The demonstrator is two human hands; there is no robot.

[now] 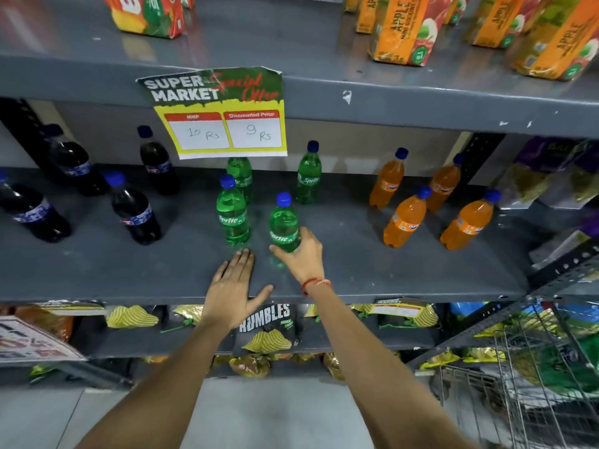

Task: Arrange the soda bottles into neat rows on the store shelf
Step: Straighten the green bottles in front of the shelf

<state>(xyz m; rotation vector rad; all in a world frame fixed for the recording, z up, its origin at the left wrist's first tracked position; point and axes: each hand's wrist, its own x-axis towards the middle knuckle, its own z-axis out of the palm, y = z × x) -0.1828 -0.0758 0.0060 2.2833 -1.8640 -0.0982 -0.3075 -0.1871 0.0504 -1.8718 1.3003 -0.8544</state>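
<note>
My right hand (303, 254) grips the base of a green Sprite bottle (283, 222), upright on the grey shelf (372, 273) near the middle. My left hand (235, 283) lies flat and open on the shelf just left of it, in front of a second green bottle (231, 212). Two more green bottles stand behind: one under the price sign (240, 176), one to the right (308, 176). Several dark cola bottles (134, 210) stand on the left of the shelf. Several orange soda bottles (405, 218) stand on the right.
A paper price sign (220, 115) hangs from the upper shelf edge over the back bottles. Orange juice cartons (405, 30) sit on the shelf above. Snack bags (265, 325) fill the shelf below. A wire trolley (518, 367) stands at lower right.
</note>
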